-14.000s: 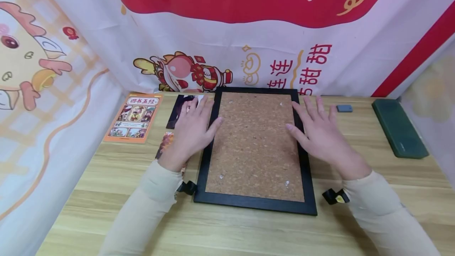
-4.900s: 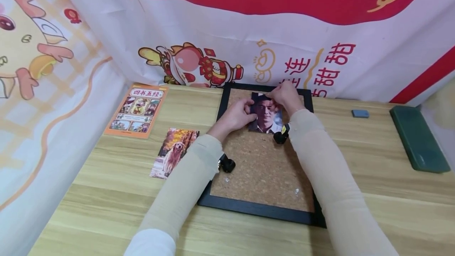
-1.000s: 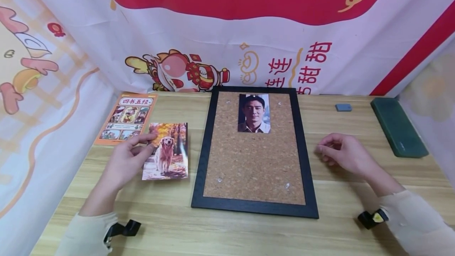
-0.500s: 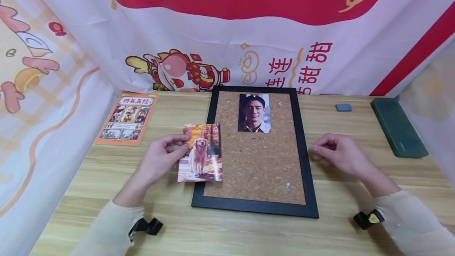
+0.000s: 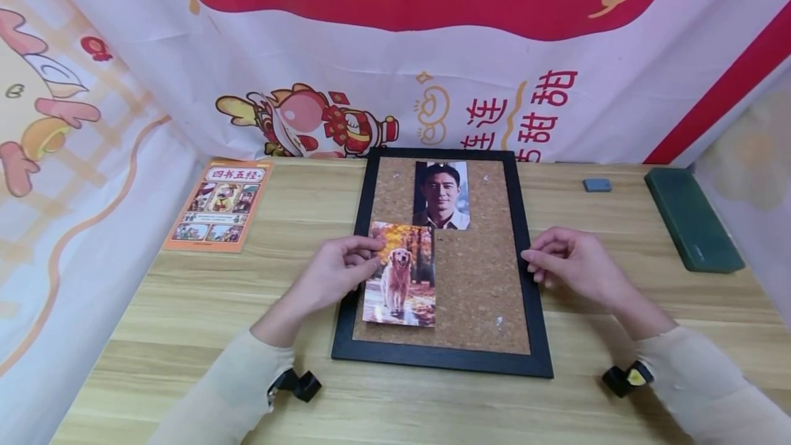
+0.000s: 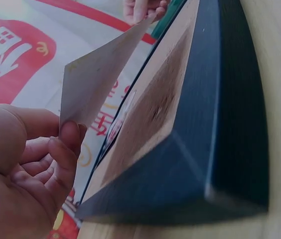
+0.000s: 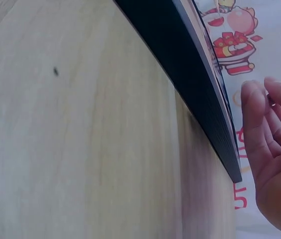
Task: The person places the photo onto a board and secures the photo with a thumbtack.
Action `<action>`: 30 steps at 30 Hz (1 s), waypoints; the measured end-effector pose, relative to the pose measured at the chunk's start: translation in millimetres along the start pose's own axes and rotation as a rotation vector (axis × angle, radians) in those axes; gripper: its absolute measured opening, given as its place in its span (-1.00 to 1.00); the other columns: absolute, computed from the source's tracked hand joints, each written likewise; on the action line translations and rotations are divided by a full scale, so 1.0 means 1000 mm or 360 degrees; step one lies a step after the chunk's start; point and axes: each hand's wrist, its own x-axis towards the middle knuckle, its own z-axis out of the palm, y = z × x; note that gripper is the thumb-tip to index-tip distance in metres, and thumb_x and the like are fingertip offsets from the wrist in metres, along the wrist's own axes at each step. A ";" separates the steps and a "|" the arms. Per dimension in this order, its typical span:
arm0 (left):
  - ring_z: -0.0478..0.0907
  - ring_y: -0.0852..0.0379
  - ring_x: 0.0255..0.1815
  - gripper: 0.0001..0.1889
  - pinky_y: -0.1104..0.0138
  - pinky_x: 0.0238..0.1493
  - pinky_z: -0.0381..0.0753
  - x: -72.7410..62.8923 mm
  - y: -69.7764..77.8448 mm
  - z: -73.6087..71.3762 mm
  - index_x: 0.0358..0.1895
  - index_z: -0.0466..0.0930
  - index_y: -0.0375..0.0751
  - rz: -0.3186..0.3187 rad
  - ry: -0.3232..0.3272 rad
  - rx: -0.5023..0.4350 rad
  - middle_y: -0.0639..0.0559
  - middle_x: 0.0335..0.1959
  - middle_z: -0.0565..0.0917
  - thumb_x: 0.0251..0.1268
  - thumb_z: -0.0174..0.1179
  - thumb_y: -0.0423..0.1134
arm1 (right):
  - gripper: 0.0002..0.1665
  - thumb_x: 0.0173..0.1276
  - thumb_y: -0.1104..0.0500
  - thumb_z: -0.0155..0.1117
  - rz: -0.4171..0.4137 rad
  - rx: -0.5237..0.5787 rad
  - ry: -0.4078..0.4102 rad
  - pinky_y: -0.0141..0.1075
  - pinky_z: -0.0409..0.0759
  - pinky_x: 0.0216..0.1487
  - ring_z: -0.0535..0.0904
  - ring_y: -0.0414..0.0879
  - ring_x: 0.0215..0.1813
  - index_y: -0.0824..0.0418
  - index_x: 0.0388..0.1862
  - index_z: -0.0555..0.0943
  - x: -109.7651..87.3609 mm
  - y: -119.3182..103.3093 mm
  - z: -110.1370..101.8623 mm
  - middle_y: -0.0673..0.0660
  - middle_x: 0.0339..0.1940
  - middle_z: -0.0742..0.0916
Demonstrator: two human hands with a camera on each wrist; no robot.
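My left hand (image 5: 340, 266) pinches the left edge of a photo of a golden retriever (image 5: 404, 277) between thumb and fingers. That photo overlaps the lower left of a black-framed corkboard (image 5: 476, 287). In the left wrist view the photo's pale back (image 6: 93, 82) slants up off the board. A portrait photo (image 5: 441, 198) lies on the cork near the top, with a small pin at its upper edge. At the frame's right side, my right hand (image 5: 571, 263) has curled fingers. A tiny dark pin-like object (image 7: 271, 100) shows between its thumb and fingertips.
Clear pins stick in the cork, such as the lower right pin (image 5: 499, 322). An orange comic-style booklet (image 5: 216, 208) lies at the left. A small blue block (image 5: 597, 185) and a green case (image 5: 693, 222) are at the right. A printed cloth (image 5: 395, 88) backs the wooden table.
My left hand has carried the dog photo rightward from the table to over the corkboard's lower left. My right hand has shifted left to the frame's edge. The portrait photo stays still.
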 end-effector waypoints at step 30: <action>0.63 0.23 -0.24 -0.51 0.39 -0.21 0.64 0.027 0.006 0.045 0.39 0.63 -0.26 0.0062 -0.0249 0.0311 -0.02 -0.12 0.77 0.45 0.39 -0.27 | -0.71 0.66 0.25 0.25 0.0144 0.0227 -0.0348 -0.23 0.82 -0.25 0.81 -0.07 -0.28 0.39 0.18 0.74 0.038 -0.039 0.044 0.25 -0.13 0.87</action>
